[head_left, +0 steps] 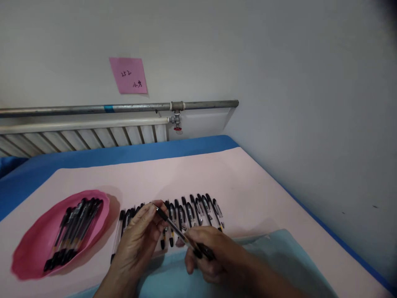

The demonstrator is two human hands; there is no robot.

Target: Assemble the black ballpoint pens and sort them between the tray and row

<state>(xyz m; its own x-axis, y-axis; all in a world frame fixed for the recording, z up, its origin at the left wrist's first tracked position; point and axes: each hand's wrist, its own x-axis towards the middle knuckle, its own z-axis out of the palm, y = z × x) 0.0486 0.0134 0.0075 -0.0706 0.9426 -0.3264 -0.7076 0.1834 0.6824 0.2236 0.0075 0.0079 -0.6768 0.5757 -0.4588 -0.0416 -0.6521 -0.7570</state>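
Note:
A pen [176, 230] with a clear barrel and black ends slants between my two hands, above a row of pens. Its upper left end, with a small metallic tip showing, is pinched by the fingers of my left hand [136, 238]. My right hand [214, 252] is closed round the lower part of the barrel. A black piece [206, 251] shows at the right fingers; whether it is a cap cannot be made out. Behind and beneath the hands, several black-capped pens [190, 211] and loose parts lie side by side, partly hidden by my left hand.
On the left a pink oval tray [27, 252] holds several pens [74, 231]. Light blue cloth [279, 256] lies at the front of the pink table cover [149, 178]. Beyond the table's blue edge are a radiator [83, 138] and a pipe [139, 106]; a wall rises on the right.

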